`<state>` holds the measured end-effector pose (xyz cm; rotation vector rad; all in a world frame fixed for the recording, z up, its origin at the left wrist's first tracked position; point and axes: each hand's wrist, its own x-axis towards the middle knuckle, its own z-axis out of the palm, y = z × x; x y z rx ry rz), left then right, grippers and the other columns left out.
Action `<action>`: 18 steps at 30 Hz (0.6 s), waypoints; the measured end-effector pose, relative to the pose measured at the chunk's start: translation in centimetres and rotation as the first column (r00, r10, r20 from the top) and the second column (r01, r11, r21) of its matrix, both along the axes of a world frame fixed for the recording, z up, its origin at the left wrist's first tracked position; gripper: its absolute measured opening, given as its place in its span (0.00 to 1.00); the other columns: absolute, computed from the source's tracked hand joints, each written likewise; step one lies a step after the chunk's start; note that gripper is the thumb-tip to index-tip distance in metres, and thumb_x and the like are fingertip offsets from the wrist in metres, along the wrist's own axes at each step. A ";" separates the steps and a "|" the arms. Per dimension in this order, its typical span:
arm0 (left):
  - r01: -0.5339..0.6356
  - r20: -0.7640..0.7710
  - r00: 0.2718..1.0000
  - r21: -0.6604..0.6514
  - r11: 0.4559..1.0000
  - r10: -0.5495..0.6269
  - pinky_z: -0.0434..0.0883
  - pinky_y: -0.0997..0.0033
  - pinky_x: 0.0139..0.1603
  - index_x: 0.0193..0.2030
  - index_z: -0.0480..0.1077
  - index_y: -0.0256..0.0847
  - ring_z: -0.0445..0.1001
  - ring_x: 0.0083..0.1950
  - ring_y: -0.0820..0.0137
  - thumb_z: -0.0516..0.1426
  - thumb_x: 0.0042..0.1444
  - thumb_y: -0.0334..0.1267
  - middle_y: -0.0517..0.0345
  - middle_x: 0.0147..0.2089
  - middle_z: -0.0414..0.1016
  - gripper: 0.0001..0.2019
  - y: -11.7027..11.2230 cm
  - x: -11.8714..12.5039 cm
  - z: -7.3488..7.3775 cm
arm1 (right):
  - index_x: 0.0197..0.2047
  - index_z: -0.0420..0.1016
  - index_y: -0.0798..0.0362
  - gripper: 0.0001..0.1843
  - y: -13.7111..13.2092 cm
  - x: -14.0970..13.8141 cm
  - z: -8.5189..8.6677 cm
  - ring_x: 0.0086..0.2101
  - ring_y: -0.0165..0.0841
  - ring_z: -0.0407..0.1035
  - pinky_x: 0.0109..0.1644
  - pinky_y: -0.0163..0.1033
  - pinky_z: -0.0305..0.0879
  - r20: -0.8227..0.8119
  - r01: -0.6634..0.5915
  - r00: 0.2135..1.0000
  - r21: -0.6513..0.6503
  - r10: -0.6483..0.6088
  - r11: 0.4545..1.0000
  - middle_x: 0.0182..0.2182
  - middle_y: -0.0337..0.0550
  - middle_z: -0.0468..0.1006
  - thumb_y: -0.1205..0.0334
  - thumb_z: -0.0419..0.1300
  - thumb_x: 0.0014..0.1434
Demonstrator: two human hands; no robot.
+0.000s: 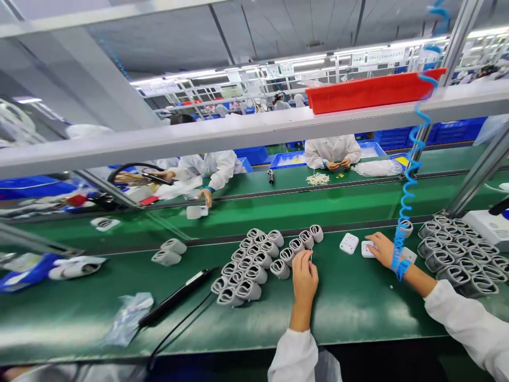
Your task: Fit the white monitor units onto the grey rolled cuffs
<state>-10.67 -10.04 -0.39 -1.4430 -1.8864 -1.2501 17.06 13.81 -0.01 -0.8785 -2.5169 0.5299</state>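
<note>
Here, right fingers (377,242) on white piece (366,251), distant signs (374,57) apparently blurred.

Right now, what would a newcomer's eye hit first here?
Probably the bright red bin on the rail at upper right, and the blue coiled cord hanging down to the right wrist. Next, the gray tube-like pieces, bunched left of the left hand and again at far right, beyond the right hand.
</note>
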 end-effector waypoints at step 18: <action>-0.297 -0.093 0.954 -0.407 0.864 0.285 0.50 0.27 0.84 0.78 0.64 0.33 0.47 0.88 0.42 0.57 0.67 0.32 0.31 0.84 0.56 0.32 -1.2 2.4 -2.3 | 0.82 0.60 0.50 0.45 -3.8 -14.0 -0.9 0.72 0.55 0.64 0.78 0.63 0.60 -0.373 -0.302 0.903 -0.197 0.214 0.933 0.73 0.62 0.67 0.59 0.69 0.66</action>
